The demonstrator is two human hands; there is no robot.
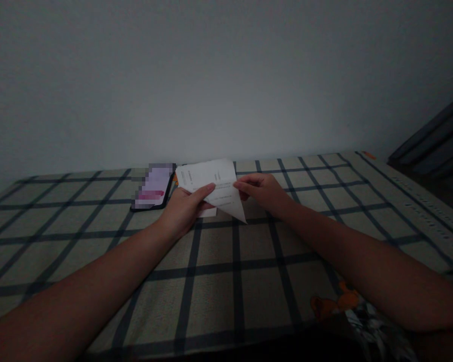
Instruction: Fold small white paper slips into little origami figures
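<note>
Between my hands is a sheet of white paper (226, 193) with printed text, folded to a slanted shape with a pointed corner hanging toward me. My left hand (189, 203) grips its left side, thumb on top and fingers underneath. On the right edge, my right hand (262, 190) pinches the paper between thumb and fingertips. Below the held sheet, a bit of another white piece (208, 212) shows; whether it belongs to the same paper I cannot tell. A phone (154, 186) with a lit, blurred screen and dark rim lies just left of my left hand.
A checked cloth (207, 281) with dark lines covers the surface under my arms. Behind it rises a plain pale wall (226, 80). Dark folded fabric (438, 136) hangs at the far right. An orange printed figure (335, 301) shows near my right forearm.
</note>
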